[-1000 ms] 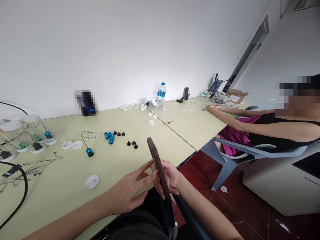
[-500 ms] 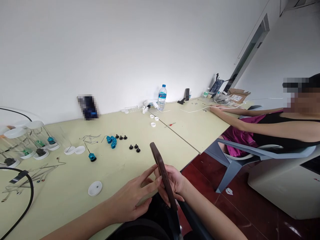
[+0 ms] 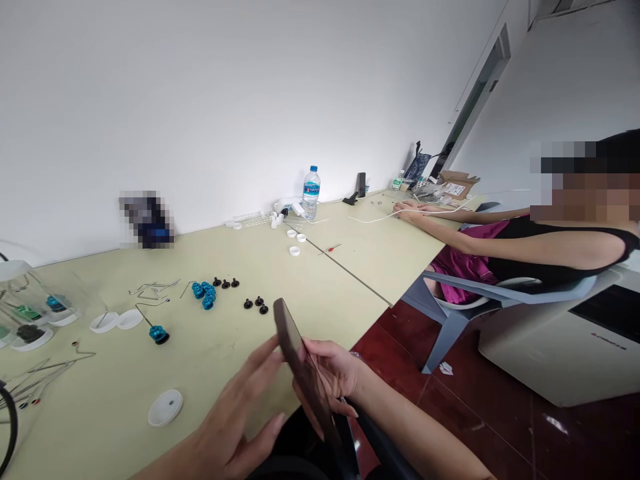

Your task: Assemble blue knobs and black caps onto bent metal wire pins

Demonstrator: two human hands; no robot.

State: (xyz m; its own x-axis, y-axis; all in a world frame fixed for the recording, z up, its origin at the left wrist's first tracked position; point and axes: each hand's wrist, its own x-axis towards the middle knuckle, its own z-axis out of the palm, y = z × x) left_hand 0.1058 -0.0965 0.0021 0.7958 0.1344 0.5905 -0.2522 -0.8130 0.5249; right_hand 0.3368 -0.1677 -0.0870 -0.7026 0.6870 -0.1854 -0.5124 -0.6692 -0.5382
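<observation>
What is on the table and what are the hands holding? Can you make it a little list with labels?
right hand: grips a thin dark phone-like slab, held edge-on
left hand: open, fingers spread beside the slab; contact unclear
table: pale green, against a white wall
near the hands: white round lid, black knobs, blue knobs
left edge: bent wires, clear jars
far back: water bottle
other person: seated in a grey chair, hand on the table
</observation>
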